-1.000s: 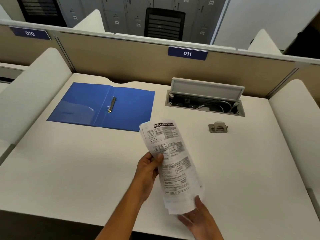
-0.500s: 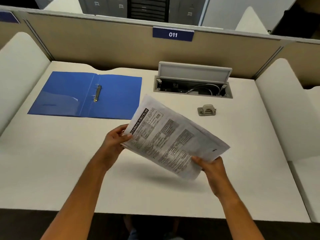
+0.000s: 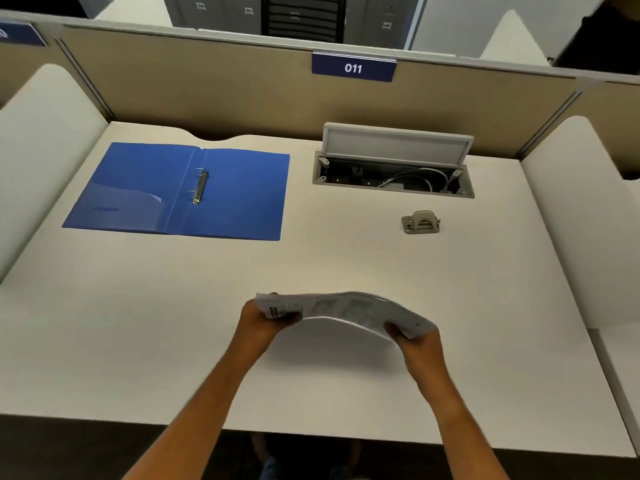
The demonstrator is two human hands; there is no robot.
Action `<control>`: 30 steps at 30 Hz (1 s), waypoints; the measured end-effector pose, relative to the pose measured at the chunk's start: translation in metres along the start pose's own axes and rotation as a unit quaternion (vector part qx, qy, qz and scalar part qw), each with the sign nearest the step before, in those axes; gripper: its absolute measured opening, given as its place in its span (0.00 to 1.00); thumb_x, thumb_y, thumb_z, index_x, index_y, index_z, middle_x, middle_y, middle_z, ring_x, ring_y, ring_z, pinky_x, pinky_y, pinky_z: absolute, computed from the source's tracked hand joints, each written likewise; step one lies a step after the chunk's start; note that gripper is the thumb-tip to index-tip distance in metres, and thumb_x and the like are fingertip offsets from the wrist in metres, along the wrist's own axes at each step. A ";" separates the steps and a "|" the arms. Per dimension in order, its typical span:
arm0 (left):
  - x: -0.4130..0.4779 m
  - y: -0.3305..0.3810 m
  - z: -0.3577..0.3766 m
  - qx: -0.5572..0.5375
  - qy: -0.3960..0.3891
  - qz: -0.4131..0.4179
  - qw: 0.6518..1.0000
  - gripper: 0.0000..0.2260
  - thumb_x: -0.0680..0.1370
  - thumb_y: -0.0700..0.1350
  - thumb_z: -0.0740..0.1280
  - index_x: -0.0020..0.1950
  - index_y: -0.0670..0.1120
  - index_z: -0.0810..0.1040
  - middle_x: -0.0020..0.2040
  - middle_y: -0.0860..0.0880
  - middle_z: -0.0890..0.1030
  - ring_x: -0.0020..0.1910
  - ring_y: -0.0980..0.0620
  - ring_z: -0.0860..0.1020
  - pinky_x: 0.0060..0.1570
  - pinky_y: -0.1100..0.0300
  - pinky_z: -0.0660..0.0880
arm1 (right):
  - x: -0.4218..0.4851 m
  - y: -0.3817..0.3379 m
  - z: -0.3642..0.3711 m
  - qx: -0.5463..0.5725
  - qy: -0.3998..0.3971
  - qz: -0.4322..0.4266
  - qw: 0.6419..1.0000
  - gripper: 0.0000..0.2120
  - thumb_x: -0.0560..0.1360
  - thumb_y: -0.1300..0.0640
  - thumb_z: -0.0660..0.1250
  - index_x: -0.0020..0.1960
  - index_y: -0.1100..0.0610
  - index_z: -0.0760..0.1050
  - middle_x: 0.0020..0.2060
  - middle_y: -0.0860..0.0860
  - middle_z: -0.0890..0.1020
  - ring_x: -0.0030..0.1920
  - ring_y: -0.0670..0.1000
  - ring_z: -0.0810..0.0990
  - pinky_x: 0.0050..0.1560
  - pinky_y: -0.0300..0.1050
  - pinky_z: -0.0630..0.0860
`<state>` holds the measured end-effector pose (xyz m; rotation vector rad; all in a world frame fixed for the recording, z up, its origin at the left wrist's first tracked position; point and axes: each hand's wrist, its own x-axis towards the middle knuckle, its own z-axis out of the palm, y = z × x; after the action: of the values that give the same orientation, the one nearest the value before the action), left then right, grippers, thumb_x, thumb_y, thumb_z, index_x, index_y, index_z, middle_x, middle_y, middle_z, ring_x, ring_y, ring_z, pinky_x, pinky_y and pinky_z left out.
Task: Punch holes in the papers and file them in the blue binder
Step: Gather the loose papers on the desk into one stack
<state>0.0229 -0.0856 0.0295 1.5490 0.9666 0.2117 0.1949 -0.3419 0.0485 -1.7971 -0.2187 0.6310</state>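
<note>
Where fingers (image 3: 393,330) pinch each end, the papers (image 3: 349,306) bow between them.

One head-worn camera looks forward and down, close above the near edge of the white desk (image 3: 138,341), facing the 011 sign (image 3: 353,68).

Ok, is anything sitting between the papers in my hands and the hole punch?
Nothing visible. Only desk surface lies between the papers, held in the left hand and right hand, and the hole punch. The blue binder lies open, off to the left.
</note>
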 end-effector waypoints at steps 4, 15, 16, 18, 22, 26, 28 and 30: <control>0.000 -0.008 0.011 0.013 0.013 0.001 1.000 0.11 0.73 0.37 0.81 0.40 0.49 0.82 0.33 0.62 0.85 0.32 0.59 0.82 0.34 0.72 0.74 | 0.000 0.005 0.000 0.006 0.005 -0.005 1.000 0.18 0.79 0.68 0.75 0.52 0.44 0.85 0.45 0.35 0.90 0.49 0.36 0.88 0.50 0.31 0.81; -0.001 -0.011 0.015 -0.018 0.049 -0.033 0.998 0.14 0.70 0.35 0.83 0.46 0.50 0.85 0.39 0.56 0.88 0.44 0.54 0.86 0.41 0.65 0.82 | 0.003 0.006 0.013 0.003 0.019 0.004 1.000 0.21 0.80 0.68 0.74 0.52 0.40 0.85 0.46 0.32 0.89 0.50 0.36 0.87 0.56 0.40 0.83; -0.004 -0.010 0.015 -0.021 0.050 -0.036 0.998 0.16 0.70 0.35 0.83 0.48 0.53 0.85 0.42 0.56 0.89 0.48 0.52 0.87 0.43 0.62 0.84 | 0.003 0.008 0.014 0.004 0.011 0.014 1.000 0.20 0.79 0.67 0.75 0.55 0.40 0.84 0.47 0.34 0.89 0.53 0.39 0.88 0.56 0.40 0.84; -0.010 -0.003 0.012 -0.018 0.058 -0.018 0.998 0.18 0.70 0.36 0.83 0.50 0.56 0.85 0.44 0.56 0.89 0.49 0.51 0.88 0.47 0.59 0.86 | 0.001 0.006 0.011 0.005 0.011 0.022 1.000 0.18 0.78 0.65 0.78 0.55 0.42 0.84 0.48 0.40 0.90 0.54 0.46 0.88 0.51 0.37 0.85; -0.013 0.038 -0.013 0.049 0.053 0.098 0.993 0.12 0.73 0.40 0.81 0.50 0.56 0.87 0.45 0.57 0.89 0.46 0.54 0.87 0.45 0.60 0.85 | 0.000 -0.028 -0.017 0.013 0.041 -0.043 0.998 0.16 0.73 0.70 0.80 0.55 0.52 0.86 0.49 0.47 0.92 0.50 0.45 0.90 0.57 0.43 0.84; -0.006 0.088 -0.040 0.246 0.047 0.294 0.922 0.02 0.73 0.43 0.77 0.44 0.49 0.89 0.38 0.53 0.87 0.35 0.49 0.83 0.43 0.51 0.79 | -0.002 -0.081 -0.035 -0.146 -0.023 -0.193 0.970 0.21 0.71 0.65 0.83 0.61 0.50 0.85 0.53 0.43 0.90 0.58 0.43 0.87 0.63 0.33 0.76; -0.004 0.114 -0.045 0.300 0.018 0.349 0.888 0.05 0.73 0.41 0.79 0.44 0.52 0.89 0.39 0.56 0.87 0.34 0.54 0.79 0.51 0.54 0.76 | 0.003 -0.099 -0.029 -0.185 -0.090 -0.205 0.957 0.23 0.72 0.61 0.84 0.63 0.46 0.85 0.52 0.41 0.90 0.59 0.42 0.87 0.61 0.32 0.76; -0.007 0.139 -0.042 0.317 -0.013 0.380 0.869 0.04 0.74 0.43 0.77 0.45 0.53 0.88 0.39 0.59 0.86 0.35 0.58 0.76 0.49 0.56 0.74 | 0.009 -0.110 -0.015 -0.185 -0.144 -0.196 0.952 0.21 0.74 0.63 0.82 0.58 0.40 0.85 0.48 0.38 0.89 0.53 0.41 0.87 0.54 0.34 0.79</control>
<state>0.0543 -0.0476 0.1662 2.5001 0.3469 0.4514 0.2287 -0.3148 0.1511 -1.9319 -0.9227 0.5876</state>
